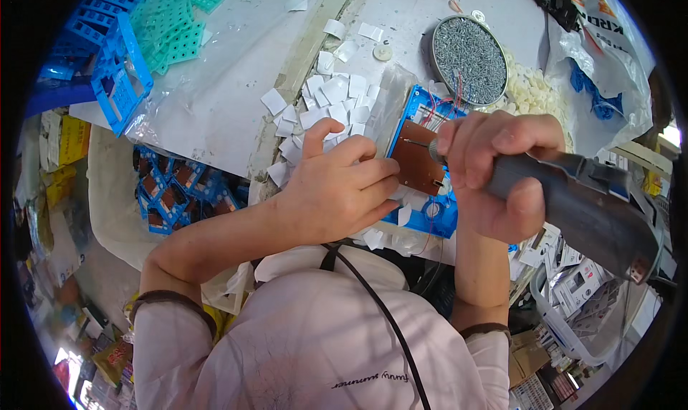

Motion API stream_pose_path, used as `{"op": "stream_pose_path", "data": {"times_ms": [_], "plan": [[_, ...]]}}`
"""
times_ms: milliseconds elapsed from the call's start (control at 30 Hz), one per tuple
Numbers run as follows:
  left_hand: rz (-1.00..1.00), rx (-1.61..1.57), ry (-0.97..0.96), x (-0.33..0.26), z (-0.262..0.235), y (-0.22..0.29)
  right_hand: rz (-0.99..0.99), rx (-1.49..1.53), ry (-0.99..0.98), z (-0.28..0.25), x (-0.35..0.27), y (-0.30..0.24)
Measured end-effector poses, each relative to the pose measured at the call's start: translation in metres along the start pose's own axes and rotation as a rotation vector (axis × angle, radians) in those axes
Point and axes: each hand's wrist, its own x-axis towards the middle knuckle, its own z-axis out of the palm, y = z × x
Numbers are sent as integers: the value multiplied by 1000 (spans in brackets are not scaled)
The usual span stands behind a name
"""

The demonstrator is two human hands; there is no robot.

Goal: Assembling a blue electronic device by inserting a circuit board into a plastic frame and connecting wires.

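Note:
My right hand (pixel 494 170) is wrapped round a dark electric screwdriver (pixel 573 195). Its thin bit points left over a brown circuit board (pixel 417 155); whether the tip touches a screw is too small to tell. The board sits in a blue plastic housing (pixel 448 220), with thin red wires (pixel 432 116) at its far end. Beside the housing's left edge, my left hand (pixel 340 184) has its fingers bent and apart, the little finger raised. Those fingertips are at or just over the board's edge, and nothing shows held in them.
Loose white pieces (pixel 333 94) lie left of the housing. Beyond it stands a round tin of small screws (pixel 469 59), beside cream-coloured parts (pixel 534 87). Blue frames (pixel 122 73) and green frames (pixel 172 34) are piled far left. A bin of blue assemblies (pixel 175 188) stands lower left.

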Motion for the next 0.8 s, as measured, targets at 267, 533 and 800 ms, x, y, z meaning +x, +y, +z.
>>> {"op": "stream_pose_path", "data": {"times_ms": [267, 533, 800], "plan": [[-20, -26, 43, 1, 3, 2, 55, -72, 2, 10, 5, 6], [-30, -21, 28, 4, 1, 4, 50, -102, -55, 3, 9, 19], [157, -192, -201, 21, -11, -2, -145, 67, -226, -60, 16, -28]]}}
